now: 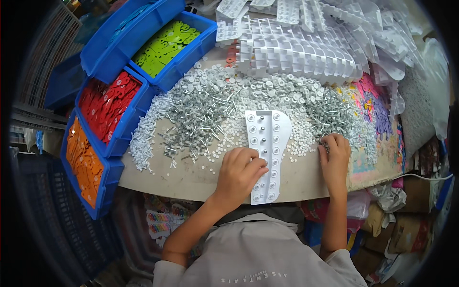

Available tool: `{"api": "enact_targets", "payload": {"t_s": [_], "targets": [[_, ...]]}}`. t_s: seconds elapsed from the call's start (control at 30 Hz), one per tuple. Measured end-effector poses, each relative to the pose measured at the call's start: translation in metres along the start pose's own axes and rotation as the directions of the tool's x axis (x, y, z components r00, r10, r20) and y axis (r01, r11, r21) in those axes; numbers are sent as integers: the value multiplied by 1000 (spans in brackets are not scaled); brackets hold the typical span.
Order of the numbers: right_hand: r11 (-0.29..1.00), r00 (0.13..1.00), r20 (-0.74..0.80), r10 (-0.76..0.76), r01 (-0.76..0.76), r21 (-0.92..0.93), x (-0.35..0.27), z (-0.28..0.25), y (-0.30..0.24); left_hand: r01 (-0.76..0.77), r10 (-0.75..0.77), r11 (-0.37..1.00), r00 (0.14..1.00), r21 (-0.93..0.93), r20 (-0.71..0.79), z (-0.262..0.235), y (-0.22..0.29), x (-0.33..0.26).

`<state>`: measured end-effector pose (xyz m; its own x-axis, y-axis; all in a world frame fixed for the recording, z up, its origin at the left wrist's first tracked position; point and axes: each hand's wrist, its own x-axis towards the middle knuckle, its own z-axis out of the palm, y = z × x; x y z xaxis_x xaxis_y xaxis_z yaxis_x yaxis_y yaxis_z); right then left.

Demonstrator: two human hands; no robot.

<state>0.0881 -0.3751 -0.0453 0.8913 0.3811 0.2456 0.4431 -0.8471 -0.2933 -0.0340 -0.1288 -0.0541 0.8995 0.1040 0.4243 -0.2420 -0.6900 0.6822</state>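
Observation:
A white moulded plastic panel [283, 128] lies lengthwise on the table in front of me, with two rows of round studs along its sides. Several metal pins [262, 128] stand in its middle channel. My left hand [240, 173] rests over the panel's lower left edge, fingertips pinched together above the channel; whatever they hold is too small to make out. At the near edge of the right-hand heap of metal pins [330, 117], my right hand [335, 155] has its fingers curled and thumb close to them. Its fingertips partly hide what they may grip.
Heaps of metal rivet-like pins [191, 126] and white round caps [272, 85] spread across the table [191, 184]. Blue bins [114, 148] with orange, red and green plastic pieces stand at left. White panels [296, 48] are stacked at the back; pink and purple pieces [377, 110] lie far right.

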Motion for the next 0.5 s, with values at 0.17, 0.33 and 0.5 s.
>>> {"api": "enact_targets", "payload": {"t_s": [0.17,0.33,0.5], "targets": [[997,997,4,-75,75,-5,-1,-4,2,-13,8,998,998,66,66,7,-2,-4],[994,994,34,-100,101,-35,-2,-2,6,-145,134,978,988,151,81,10,-4,-10],[998,998,24,-60,61,-20,-2,2,9,-215,179,950,969,226,171,-1,6,-17]]}}
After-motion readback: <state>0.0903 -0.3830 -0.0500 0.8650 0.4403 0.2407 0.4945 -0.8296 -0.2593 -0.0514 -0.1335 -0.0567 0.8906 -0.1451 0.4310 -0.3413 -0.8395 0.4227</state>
